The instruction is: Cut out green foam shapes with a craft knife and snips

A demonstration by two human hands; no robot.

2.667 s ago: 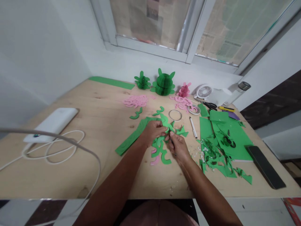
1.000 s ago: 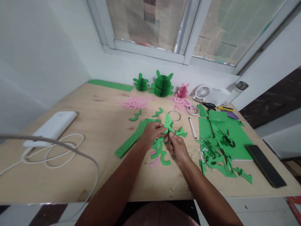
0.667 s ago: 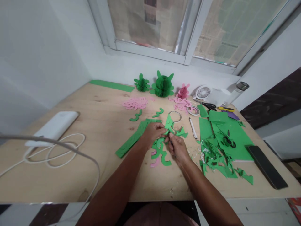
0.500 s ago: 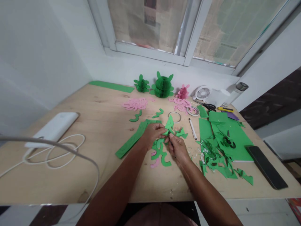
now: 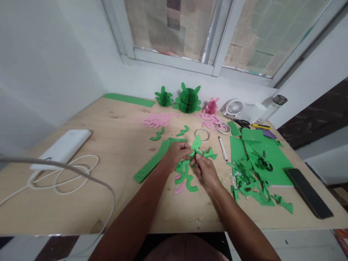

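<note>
My left hand [image 5: 178,154] is closed, its fingertips pinching a piece of green paper [image 5: 195,144] that stands up above the table. Close against it, my right hand [image 5: 207,169] grips a slim dark tool [image 5: 199,166], whose tip is at the paper. Fingers cover most of that tool, so I cannot tell its kind. Beneath both hands lie several curved green cut-outs [image 5: 192,184] and a few pink ones [image 5: 179,187]. A long green paper strip [image 5: 149,167] lies beside my left wrist, and green offcuts [image 5: 210,153] lie just beyond my right hand.
Green scraps [image 5: 250,181] and green sheets [image 5: 281,166] cover the right side, near a black phone [image 5: 308,192]. A white pen [image 5: 223,148], tape rings [image 5: 202,135], pink cut-outs [image 5: 156,120] and paper figures [image 5: 189,100] stand farther back. A white power bank [image 5: 62,146] with cable lies left.
Both hands stay almost in place. The green paper between them has tilted slightly, and the dark tool in my right hand has shifted a little.
</note>
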